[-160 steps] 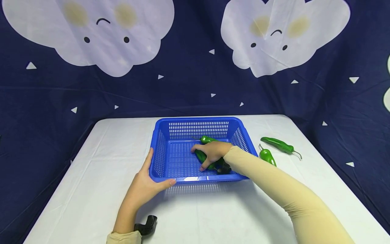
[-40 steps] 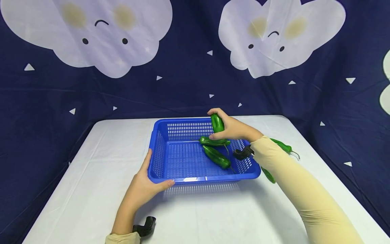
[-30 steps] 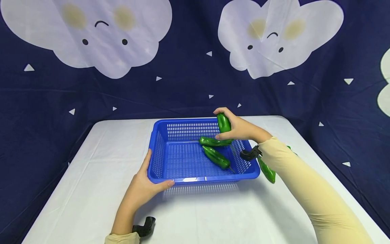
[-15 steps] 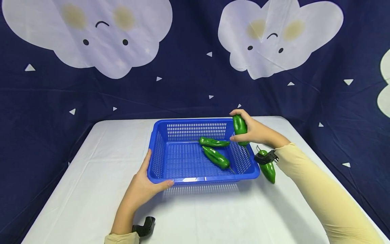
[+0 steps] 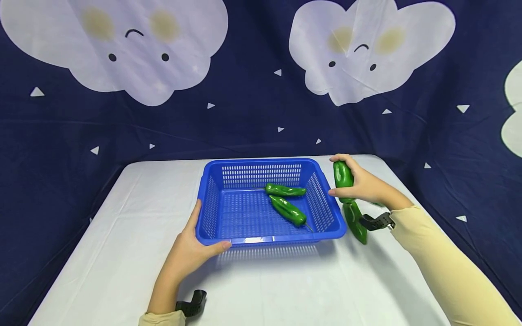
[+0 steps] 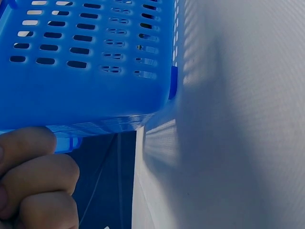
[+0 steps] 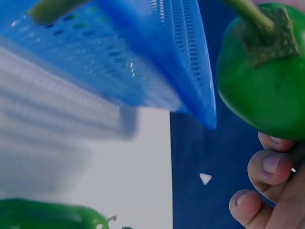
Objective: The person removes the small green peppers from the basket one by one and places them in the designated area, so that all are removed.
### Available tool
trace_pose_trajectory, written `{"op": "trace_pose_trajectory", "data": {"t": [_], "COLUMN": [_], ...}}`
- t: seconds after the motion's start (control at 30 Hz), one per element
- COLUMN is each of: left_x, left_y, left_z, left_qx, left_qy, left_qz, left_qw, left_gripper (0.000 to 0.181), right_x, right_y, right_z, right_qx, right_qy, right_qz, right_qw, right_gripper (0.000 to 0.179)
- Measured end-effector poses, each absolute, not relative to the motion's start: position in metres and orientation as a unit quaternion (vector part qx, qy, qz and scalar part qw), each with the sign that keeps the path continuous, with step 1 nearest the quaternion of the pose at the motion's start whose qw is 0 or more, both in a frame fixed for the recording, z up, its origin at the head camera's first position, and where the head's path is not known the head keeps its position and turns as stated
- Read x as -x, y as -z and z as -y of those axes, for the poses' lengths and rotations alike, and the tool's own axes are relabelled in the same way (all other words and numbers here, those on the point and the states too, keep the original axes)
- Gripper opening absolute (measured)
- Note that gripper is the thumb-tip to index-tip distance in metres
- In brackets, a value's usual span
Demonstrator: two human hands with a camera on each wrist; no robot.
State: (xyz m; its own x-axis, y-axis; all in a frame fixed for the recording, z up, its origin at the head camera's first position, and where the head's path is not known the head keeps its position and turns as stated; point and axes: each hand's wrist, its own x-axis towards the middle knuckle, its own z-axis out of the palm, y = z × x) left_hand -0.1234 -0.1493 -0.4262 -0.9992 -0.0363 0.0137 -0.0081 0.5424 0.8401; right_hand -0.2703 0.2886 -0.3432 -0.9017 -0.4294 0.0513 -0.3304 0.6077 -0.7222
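Observation:
My left hand (image 5: 188, 253) grips the front left corner of a blue plastic basket (image 5: 261, 240), thumb lying along the front rim; in the left wrist view curled fingers (image 6: 45, 174) show at its rim. Two long green peppers, one at the back (image 5: 285, 190) and one nearer the front (image 5: 288, 211), lie inside toward the right. Just beyond the basket's right rim, my right hand (image 5: 364, 183) holds a third green pepper (image 5: 343, 176) raised between thumb and fingers. Its stem end (image 7: 267, 36) faces the right wrist camera.
Below the held pepper, another green pepper (image 5: 355, 224) lies on the white tablecloth (image 5: 269, 285) beside the basket. A further green piece (image 5: 378, 204) is mostly hidden behind my right wrist. A dark blue cloud-print curtain (image 5: 253, 113) hangs behind the table.
My right hand was inside the basket at first, then rose with a pepper and moved right, out past the right rim. The left hand has kept its hold on the basket.

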Motion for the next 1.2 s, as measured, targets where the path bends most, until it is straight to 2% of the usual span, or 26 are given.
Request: {"op": "trace_pose_trajectory", "data": {"t": [0.53,0.97,1.2], "left_x": [0.123,0.123,0.123], "left_y": [0.425,0.425,0.425], "left_z": [0.150,0.149,0.149], "left_qx": [-0.011,-0.013,-0.012], "left_qy": [0.467,0.477,0.482], "left_qz": [0.884,0.879,0.876], "left_qw": [0.016,0.013,0.012], "left_gripper": [0.131,0.132,0.132], "right_x": [0.254,0.252,0.252], "right_y": [0.377,0.408,0.420], "right_z": [-0.350,-0.387,-0.398], "right_qx": [0.203,0.158,0.149], "right_qy": [0.363,0.355,0.338], "right_qz": [-0.908,-0.914,-0.920], "right_qw": [0.053,0.114,0.128], "right_gripper": [0.083,0.086,0.085]}}
